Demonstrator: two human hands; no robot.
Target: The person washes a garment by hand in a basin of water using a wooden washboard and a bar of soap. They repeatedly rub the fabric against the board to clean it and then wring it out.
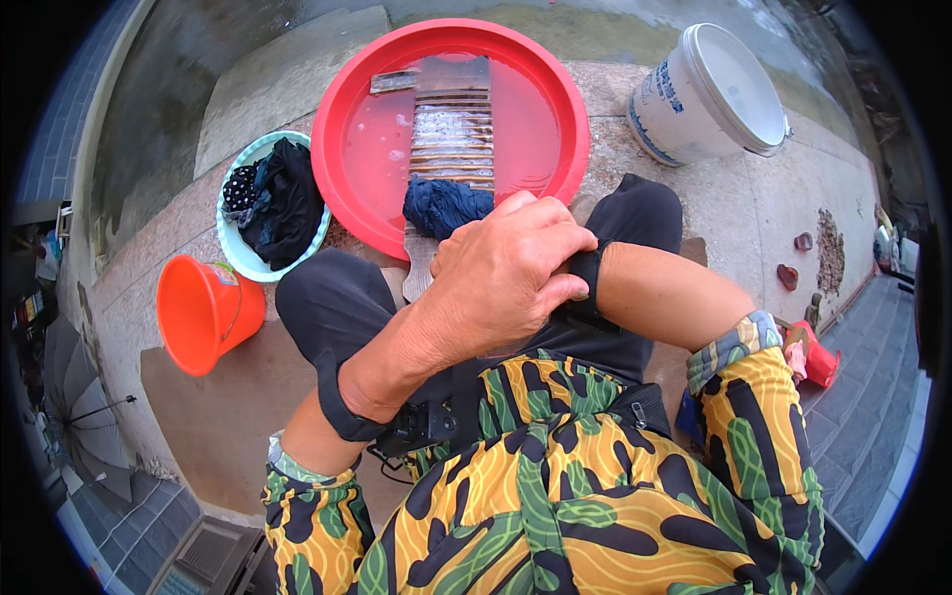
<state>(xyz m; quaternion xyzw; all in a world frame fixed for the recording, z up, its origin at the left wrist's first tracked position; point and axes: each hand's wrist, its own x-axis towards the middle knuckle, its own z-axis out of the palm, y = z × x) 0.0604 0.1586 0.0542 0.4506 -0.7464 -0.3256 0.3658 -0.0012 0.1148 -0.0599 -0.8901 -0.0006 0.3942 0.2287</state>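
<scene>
My left hand [494,275] reaches across my body, its thumb and fingers on the black strap [587,279] around my right wrist. Most of my right hand lies hidden beneath it; the right forearm [669,290] comes in from the side. Just beyond the hands, a bunched navy cloth [446,204] rests on a wooden washboard [452,137]. The washboard leans inside a red plastic basin [338,201] of water, its lower end between my knees. A few patches of foam float beside it. Another black strap [338,401] circles my left wrist.
A pale teal basin [253,269] holds dark clothes [286,201], left of the red basin. Nearer stands an orange bucket [190,312], tilted in view. At the right back is a white lidded bucket [677,104] bearing writing. An umbrella [82,401] lies at far left.
</scene>
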